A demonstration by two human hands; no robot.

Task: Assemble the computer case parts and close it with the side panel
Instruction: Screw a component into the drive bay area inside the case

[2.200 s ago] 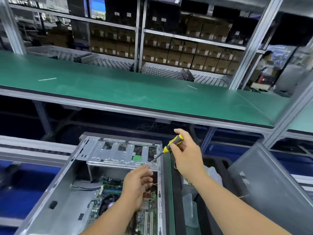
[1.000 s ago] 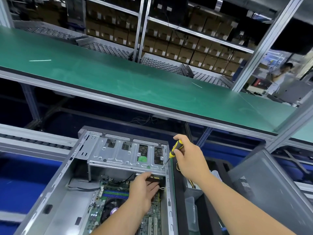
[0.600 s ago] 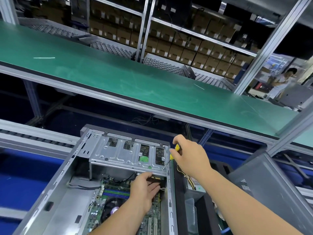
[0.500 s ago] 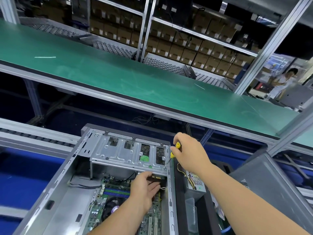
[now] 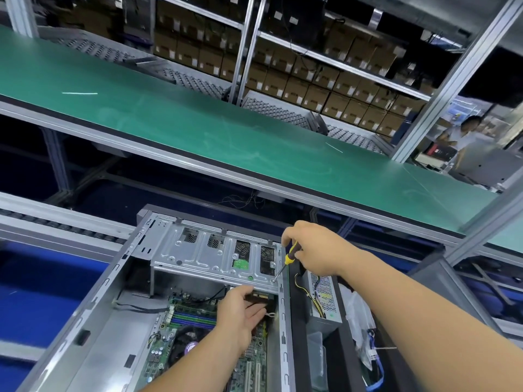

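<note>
Computer case (image 5: 93,315) lies open-side up at bottom centre, on what looks like a conveyor line w/ blue below. Side panel (image 5: 441,292) not fitted yet: grey sheet leaning to the right of the case, apart from it.

Status, judged: mid-assembly. Drive bracket (image 5: 215,258) sits across the far end of the case; circuit board (image 5: 195,329) already in the floor below it. Right hand (image 5: 314,247) grips a screwdriver (image 5: 288,257), yellow/black handle, tip down on the bracket's near-right corner, prob. at a screw. Cannot tell if that screw is seated. Left hand (image 5: 240,312) reaches under the bracket edge, fingers mostly straight, holding nothing that I can see; appears to steady the bracket from below.

Left to do, judged: finish bracket screws, then fit panel. Power supply (image 5: 325,298) w/ loose wires sits in a black bin just right of the case, may need fitting too.

Room: long green bench (image 5: 198,123) beyond, metal racks of cardboard boxes (image 5: 311,80) behind. Another person (image 5: 464,134) at far right.
</note>
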